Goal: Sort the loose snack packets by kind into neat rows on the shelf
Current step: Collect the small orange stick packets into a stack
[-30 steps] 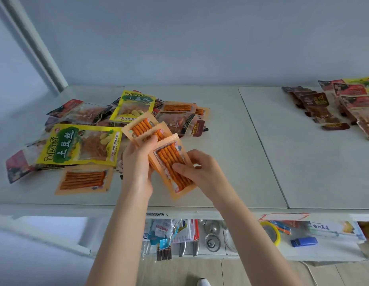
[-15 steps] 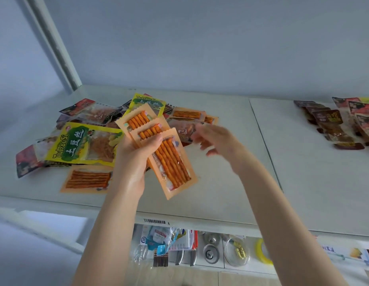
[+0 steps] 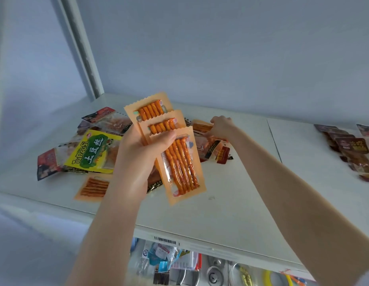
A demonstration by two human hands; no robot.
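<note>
Two loose packets lie at nine o'clock of my held fan: a yellow-green packet (image 3: 92, 153) and, nearer seven, a flat orange packet (image 3: 92, 187) on the shelf (image 3: 231, 207). At centre my left hand (image 3: 136, 162) grips three orange stick packets (image 3: 180, 159) fanned above the shelf, thumb pressed across their faces, fingers behind. I judge them light and slick, the film floppy, the sticks lending some stiffness; the crimped end seals are where I'd pinch. At two o'clock my right hand (image 3: 220, 125) curls its fingers on the end of a pile orange packet (image 3: 202, 127), pinching it, I think. Darker packets (image 3: 210, 148) lie against it and may drag along. Out at three o'clock the brown packets (image 3: 352, 147) lie grouped, well apart.
</note>
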